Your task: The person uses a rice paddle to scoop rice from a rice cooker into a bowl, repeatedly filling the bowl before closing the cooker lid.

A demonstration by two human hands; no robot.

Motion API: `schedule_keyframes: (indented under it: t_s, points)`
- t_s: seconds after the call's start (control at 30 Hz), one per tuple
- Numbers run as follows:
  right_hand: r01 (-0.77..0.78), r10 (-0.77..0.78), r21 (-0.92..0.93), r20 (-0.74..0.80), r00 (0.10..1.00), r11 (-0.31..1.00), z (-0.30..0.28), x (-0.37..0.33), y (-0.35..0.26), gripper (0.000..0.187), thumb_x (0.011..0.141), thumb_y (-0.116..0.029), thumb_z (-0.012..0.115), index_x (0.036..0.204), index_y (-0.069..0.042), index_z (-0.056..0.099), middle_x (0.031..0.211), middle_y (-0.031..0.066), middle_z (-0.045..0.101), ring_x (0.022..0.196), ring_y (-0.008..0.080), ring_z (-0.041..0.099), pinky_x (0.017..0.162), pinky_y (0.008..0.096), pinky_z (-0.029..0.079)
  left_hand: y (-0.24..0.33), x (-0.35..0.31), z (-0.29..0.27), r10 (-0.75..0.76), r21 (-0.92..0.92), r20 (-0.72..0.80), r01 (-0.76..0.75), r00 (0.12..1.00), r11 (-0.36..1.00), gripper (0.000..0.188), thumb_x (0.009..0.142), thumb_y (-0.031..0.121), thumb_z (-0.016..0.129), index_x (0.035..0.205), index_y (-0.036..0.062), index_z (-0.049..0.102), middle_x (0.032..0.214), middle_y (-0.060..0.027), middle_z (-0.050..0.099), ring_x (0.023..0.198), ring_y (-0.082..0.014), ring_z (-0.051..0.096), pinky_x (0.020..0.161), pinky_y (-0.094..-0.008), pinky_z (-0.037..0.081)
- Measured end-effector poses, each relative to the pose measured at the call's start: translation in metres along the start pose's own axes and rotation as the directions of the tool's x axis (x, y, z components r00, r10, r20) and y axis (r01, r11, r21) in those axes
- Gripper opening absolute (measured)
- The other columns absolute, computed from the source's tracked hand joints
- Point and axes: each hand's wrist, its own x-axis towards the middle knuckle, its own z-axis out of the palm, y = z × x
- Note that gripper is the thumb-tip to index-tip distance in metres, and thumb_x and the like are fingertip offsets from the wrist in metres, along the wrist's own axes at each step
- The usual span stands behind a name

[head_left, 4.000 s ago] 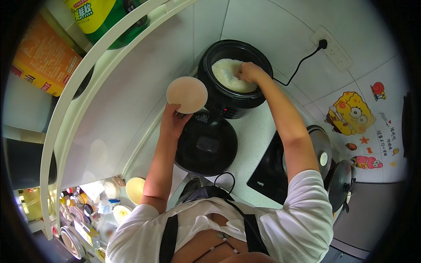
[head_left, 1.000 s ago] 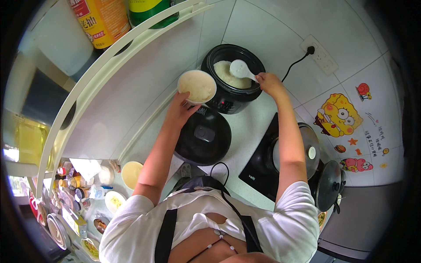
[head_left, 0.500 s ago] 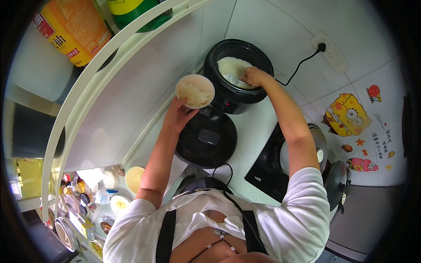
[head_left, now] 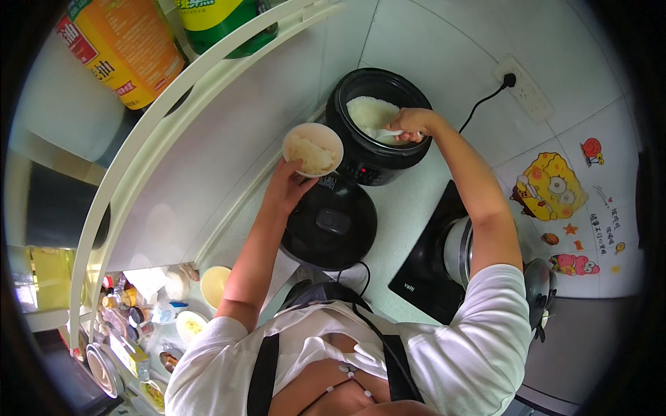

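My left hand (head_left: 286, 186) holds up a small white bowl (head_left: 316, 129) with a mound of cooked rice (head_left: 311, 154) in it, beside the rice cooker. Fingers of my right hand (head_left: 415, 123) are closed round the handle of a white rice paddle (head_left: 390, 132). The paddle reaches into the open black rice cooker (head_left: 378, 170), where its far end meets the white rice (head_left: 371, 111); how deep it sits I cannot tell. Below the bowl lies a round black lid (head_left: 329, 243) with a raised handle.
To the right stand a black cooktop (head_left: 416, 277) with a metal pot (head_left: 456, 251) partly under my right arm, and another lidded pan (head_left: 540, 295). A shelf rail (head_left: 111, 166) curves along the left. A black cord (head_left: 479, 104) runs to a wall socket. Several dishes and jars crowd the lower left.
My right hand has moved slightly right, drawing back the paddle, so more of its handle shows. The bowl stays in my left hand, almost unmoved; the whole view has shifted a little.
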Motion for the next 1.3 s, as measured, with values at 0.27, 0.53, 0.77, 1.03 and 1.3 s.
schedule_keyframes:
  t_s: [0.27, 0.53, 0.77, 1.03, 1.3]
  points:
    - [0.046, -0.026, 0.186, -0.112, 0.993, 0.981, 0.023, -0.030, 0.011, 0.035, 0.090, -0.032, 0.052, 0.074, -0.001, 0.053, 0.049, -0.0038, 0.036, 0.038, 0.0044, 0.028, 0.034, 0.0209, 0.020, 0.004, -0.013, 0.010, 0.010, 0.059, -0.034, -0.008, 0.999, 0.998, 0.049, 0.080, 0.014, 0.057, 0.126, 0.0152, 0.041, 0.122, -0.0068, 0.044, 0.114, -0.0260, 0.045, 0.094, -0.0494, 0.040]
    - [0.061, -0.043, 0.369, -0.057, 0.997, 0.927, 0.021, -0.028, 0.033, 0.034, 0.091, -0.033, 0.051, 0.080, -0.001, 0.054, 0.053, -0.0035, 0.040, 0.038, 0.0036, 0.033, 0.033, 0.0189, 0.024, 0.011, -0.015, 0.034, 0.007, 0.039, -0.065, -0.005, 0.998, 0.999, 0.050, 0.076, 0.012, 0.063, 0.121, 0.0044, 0.042, 0.121, -0.0137, 0.043, 0.113, -0.0313, 0.045, 0.092, -0.0513, 0.043]
    - [0.015, 0.016, 0.554, -0.052, 0.999, 0.832, 0.026, -0.029, 0.034, 0.031, 0.092, -0.033, 0.050, 0.082, -0.004, 0.052, 0.053, -0.0045, 0.039, 0.038, 0.0029, 0.032, 0.033, 0.0182, 0.023, 0.010, -0.011, 0.035, 0.024, 0.033, -0.072, -0.022, 0.997, 0.999, 0.047, 0.076, 0.012, 0.064, 0.117, 0.0056, 0.044, 0.120, -0.0134, 0.044, 0.112, -0.0311, 0.046, 0.090, -0.0511, 0.045]
    - [0.145, 0.014, 0.516, -0.292, 0.956, 0.844, 0.040, -0.030, 0.036, 0.035, 0.092, -0.036, 0.048, 0.078, -0.005, 0.051, 0.048, -0.0043, 0.037, 0.036, 0.0046, 0.026, 0.034, 0.0206, 0.021, 0.011, -0.012, 0.036, 0.014, 0.030, -0.042, -0.013, 0.999, 0.999, 0.041, 0.075, 0.012, 0.065, 0.112, 0.0082, 0.048, 0.117, -0.0120, 0.045, 0.111, -0.0307, 0.046, 0.090, -0.0505, 0.045]
    - [0.319, -0.097, 0.313, -0.560, 0.822, 0.895, 0.048, -0.091, 0.022, 0.040, 0.090, -0.040, 0.050, 0.075, -0.004, 0.052, 0.046, -0.0032, 0.038, 0.035, 0.0054, 0.030, 0.035, 0.0224, 0.023, 0.008, -0.019, 0.045, -0.016, 0.075, -0.004, 0.016, 1.000, 0.997, 0.051, 0.077, 0.013, 0.064, 0.123, 0.0135, 0.043, 0.119, -0.0081, 0.044, 0.111, -0.0287, 0.046, 0.092, -0.0500, 0.043]
